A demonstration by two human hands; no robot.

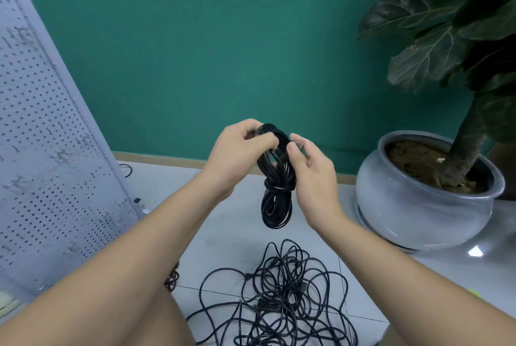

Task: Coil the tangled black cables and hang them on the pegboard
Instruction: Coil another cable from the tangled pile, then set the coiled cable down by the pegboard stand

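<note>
The fingers point(262, 139) of the left hand point(237, 155) are curled round the top loop of a coiled black cable point(276, 200), thumb and forefinger closing over the strands so the bundle hangs from that grip. Just beside it, the right hand point(315, 175) has its thumb point(293, 151) laid straight against the right side of the coil, while its other fingers are half bent behind and slightly apart from it. Something thin and pale seems to sit between thumb and forefinger, but it is too small for me to tell whether the hand pinches anything. The coil is bound about its middle by a turn of its own cable, so it bulges into a loop above and a loop below, and it hangs in the air between the two hands, above the floor. Both bare forearms reach in from the near edge. Below them, on the pale tiled floor point(237, 234), lies a loose heap of tangled black cables point(282, 289), its loops spreading out over several tiles. To the left a grey pegboard point(50, 164) stands tilted, with small metal hooks point(62, 154) scattered across its holes. To the right, a round grey plant pot point(418, 206) sits on the floor, holding soil and a trunk with broad dark leaves point(418, 60). A green wall point(195, 52) runs behind it all.
</note>
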